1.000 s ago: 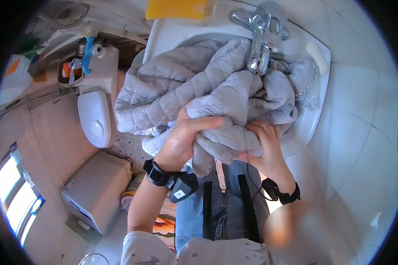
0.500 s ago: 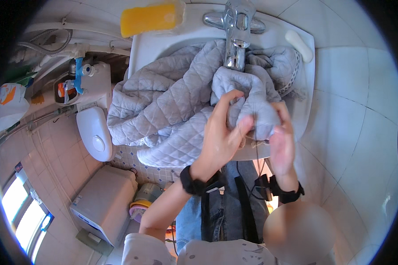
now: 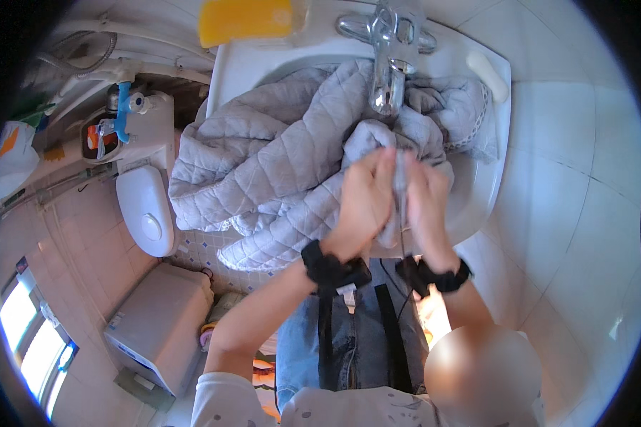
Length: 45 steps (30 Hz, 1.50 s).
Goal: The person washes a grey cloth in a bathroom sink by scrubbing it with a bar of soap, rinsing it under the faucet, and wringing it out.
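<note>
A grey quilted cover [image 3: 263, 153] is heaped in the white washbasin [image 3: 502, 117], with its left part hanging over the front rim. Below the spout of the chrome faucet [image 3: 389, 89], my left hand [image 3: 365, 203] and my right hand [image 3: 426, 201] are close together, palms facing each other. Both are closed on a bunched fold of the cover, part of which shows between them. The fingertips are slightly smeared by motion. Black bands circle both wrists, and a thin dark cable runs down from between the hands.
A yellow block [image 3: 246, 21] lies at the basin's back left corner, and a white bar of soap [image 3: 487, 75] on its right rim. To the left are a toilet [image 3: 146, 211], a blue-handled valve [image 3: 123, 114] and a grey boxy appliance [image 3: 160, 327]. White tiles wall the right side.
My hands have come together, the right one moving left and up toward the left one. The fold that was spread between them is now squeezed narrow. The view has shifted slightly.
</note>
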### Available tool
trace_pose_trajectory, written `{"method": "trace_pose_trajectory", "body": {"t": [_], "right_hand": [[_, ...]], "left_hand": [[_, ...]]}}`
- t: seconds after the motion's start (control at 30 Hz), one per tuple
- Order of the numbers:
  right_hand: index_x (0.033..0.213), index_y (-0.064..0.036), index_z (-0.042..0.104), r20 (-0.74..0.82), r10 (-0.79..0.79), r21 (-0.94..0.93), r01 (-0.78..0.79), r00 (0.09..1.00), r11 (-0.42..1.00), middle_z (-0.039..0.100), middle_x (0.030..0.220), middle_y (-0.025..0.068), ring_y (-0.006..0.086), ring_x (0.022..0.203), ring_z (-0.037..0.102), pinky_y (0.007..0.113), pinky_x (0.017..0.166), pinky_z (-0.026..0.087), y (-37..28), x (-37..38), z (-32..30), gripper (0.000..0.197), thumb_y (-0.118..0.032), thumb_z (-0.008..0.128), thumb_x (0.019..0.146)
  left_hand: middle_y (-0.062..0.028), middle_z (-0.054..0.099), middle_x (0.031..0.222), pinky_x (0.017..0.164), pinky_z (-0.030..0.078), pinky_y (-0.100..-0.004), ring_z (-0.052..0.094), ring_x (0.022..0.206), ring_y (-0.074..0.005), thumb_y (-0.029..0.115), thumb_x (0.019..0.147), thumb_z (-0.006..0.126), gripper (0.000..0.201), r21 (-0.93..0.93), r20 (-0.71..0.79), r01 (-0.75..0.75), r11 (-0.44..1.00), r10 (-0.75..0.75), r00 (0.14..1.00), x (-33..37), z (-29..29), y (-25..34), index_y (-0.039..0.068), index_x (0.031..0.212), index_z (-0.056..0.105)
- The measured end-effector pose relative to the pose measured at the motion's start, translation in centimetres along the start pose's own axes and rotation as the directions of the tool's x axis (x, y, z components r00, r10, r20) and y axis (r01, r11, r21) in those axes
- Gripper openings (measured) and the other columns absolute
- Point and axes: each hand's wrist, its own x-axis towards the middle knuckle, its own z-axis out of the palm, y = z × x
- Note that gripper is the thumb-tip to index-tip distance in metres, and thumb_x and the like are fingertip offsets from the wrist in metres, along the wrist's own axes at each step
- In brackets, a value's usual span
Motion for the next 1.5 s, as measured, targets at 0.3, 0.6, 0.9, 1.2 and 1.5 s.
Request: {"method": "trace_pose_trajectory", "body": {"t": [0.3, 0.6, 0.9, 1.2, 1.5], "right_hand": [[0.064, 0.0030, 0.049, 0.054, -0.048, -0.019, 0.049, 0.997, 0.999, 0.045, 0.056, 0.0004, 0.0061, 0.059, 0.039, 0.027, 0.051, 0.033, 0.0, -1.1, 1.0, 0.040, -0.026, 0.047, 0.091], [0.069, 0.0041, 0.049, -0.016, -0.036, -0.047, 0.035, 0.999, 0.998, 0.040, 0.052, 0.0051, 0.0071, 0.054, 0.035, 0.026, 0.049, 0.033, 1.2, 0.7, 0.0, 0.031, -0.020, 0.049, 0.090], [0.125, -0.0010, 0.037, 0.127, -0.409, -0.437, 0.421, 0.904, 0.795, 0.045, 0.115, 0.0216, 0.0360, 0.107, 0.045, 0.040, 0.090, 0.036, -0.3, 3.2, -3.6, 0.076, -0.031, 0.074, 0.066], [0.122, -0.0017, 0.041, 0.192, -0.246, -0.532, 0.312, 0.950, 0.787, 0.053, 0.109, 0.0233, 0.0385, 0.102, 0.050, 0.041, 0.086, 0.040, -0.4, 8.0, -2.5, 0.071, -0.039, 0.070, 0.068], [0.091, 0.0016, 0.057, 0.278, -0.126, -0.195, 0.184, 0.952, 0.963, 0.062, 0.082, 0.0126, 0.0175, 0.079, 0.059, 0.030, 0.072, 0.046, -0.2, 4.7, -4.2, 0.025, -0.016, 0.067, 0.076]], "left_hand": [[-0.0073, 0.048, 0.064, 0.057, 0.037, -0.0294, 0.039, 0.061, -0.0133, 0.027, 0.094, 0.040, 0.036, 0.130, -0.034, -0.120, 0.984, 0.126, 0.991, 0.9, -1.2, -1.8, -0.003, 0.077, 0.051], [-0.0008, 0.048, 0.065, 0.059, 0.037, -0.0226, 0.041, 0.067, -0.0056, 0.021, 0.090, 0.049, 0.024, 0.098, 0.139, -0.003, 0.995, -0.010, 0.990, -2.7, -2.3, -0.2, 0.000, 0.078, 0.051], [-0.0166, 0.042, 0.112, 0.069, 0.049, -0.0369, 0.056, 0.087, -0.0308, 0.014, 0.053, 0.081, 0.086, 0.709, 0.039, -0.301, 0.638, 0.390, 0.920, -2.6, -4.6, 1.7, 0.009, 0.126, 0.035], [-0.0135, 0.041, 0.117, 0.068, 0.050, -0.0410, 0.057, 0.087, -0.0353, 0.011, 0.058, 0.073, 0.070, 0.755, 0.305, -0.363, 0.546, 0.197, 0.932, 0.3, -2.5, 0.0, 0.011, 0.117, 0.035], [-0.0175, 0.054, 0.101, 0.077, 0.045, -0.0421, 0.055, 0.092, -0.0390, 0.010, 0.056, 0.072, 0.068, 0.664, 0.139, -0.224, 0.713, 0.177, 0.974, 2.6, -3.1, -0.4, 0.010, 0.114, 0.037]]}}
